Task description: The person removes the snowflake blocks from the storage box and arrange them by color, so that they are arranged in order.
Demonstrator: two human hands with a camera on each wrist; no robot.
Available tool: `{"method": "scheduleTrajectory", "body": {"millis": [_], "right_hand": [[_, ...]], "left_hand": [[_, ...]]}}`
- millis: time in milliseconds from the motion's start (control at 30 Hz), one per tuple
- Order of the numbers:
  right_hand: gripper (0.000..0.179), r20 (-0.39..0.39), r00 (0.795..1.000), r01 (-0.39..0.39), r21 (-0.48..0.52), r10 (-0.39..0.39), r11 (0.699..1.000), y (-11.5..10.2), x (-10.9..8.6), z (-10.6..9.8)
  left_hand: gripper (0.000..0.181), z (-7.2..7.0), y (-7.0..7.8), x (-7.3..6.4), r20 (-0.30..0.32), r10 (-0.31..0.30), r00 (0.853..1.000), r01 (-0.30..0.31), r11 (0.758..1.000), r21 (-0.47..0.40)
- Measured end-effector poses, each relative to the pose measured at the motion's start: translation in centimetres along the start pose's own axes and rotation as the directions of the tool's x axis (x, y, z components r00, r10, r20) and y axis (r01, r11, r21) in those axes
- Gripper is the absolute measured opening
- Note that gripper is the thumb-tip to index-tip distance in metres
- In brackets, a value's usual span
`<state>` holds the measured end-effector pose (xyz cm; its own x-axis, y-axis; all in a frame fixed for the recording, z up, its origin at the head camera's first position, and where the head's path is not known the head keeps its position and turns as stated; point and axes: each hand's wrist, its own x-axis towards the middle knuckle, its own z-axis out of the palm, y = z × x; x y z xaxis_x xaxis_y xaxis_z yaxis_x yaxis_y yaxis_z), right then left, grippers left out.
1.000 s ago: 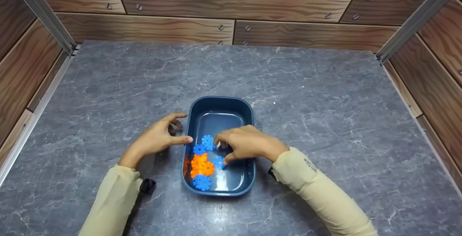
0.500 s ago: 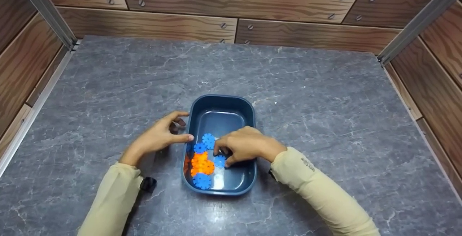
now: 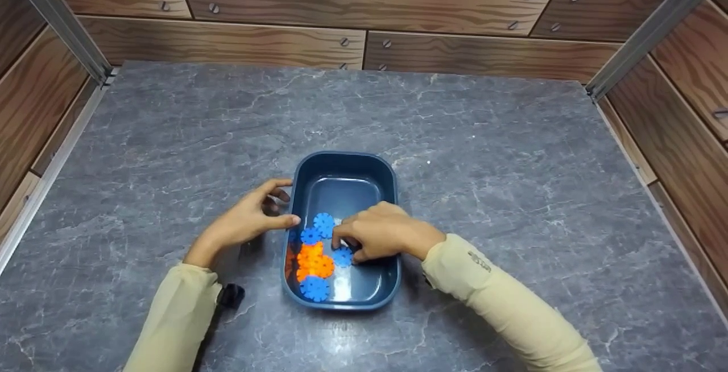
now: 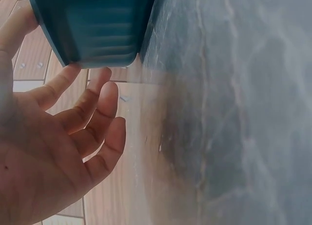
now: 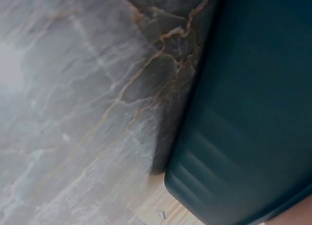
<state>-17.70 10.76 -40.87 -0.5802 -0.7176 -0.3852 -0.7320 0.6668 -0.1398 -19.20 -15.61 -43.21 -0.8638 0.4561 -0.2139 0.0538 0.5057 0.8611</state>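
- The blue disc (image 3: 342,257) lies in the near half of the blue tub (image 3: 344,193), about midway between its side walls and just right of the orange discs (image 3: 314,264).
- The right hand (image 3: 384,232) bends over it with a narrow gap between thumb and index finger: the thumb is at the disc's right edge, the index finger by its far left. I cannot tell whether they pinch it.
- It looks like thin plastic: probably light, stiff, slightly slippery and not fragile. Lying low, it is best taken by opposite sides of its notched rim.
- The left hand (image 3: 250,215) is spread wide at the tub's left edge, thumb at the rim, fingers by the outer wall, with no disc in it.
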Motion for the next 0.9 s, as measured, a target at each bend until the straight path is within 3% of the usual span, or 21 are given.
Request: {"method": "scheduleTrajectory", "body": {"millis": [900], "right_hand": [[0.031,-0.016,0.999,0.046,-0.013,-0.046,0.999,-0.07,-0.05,0.16]], "left_hand": [[0.074,0.04,0.08,0.01,-0.01,-0.011,1.0,0.011,1.0,-0.011]]}}
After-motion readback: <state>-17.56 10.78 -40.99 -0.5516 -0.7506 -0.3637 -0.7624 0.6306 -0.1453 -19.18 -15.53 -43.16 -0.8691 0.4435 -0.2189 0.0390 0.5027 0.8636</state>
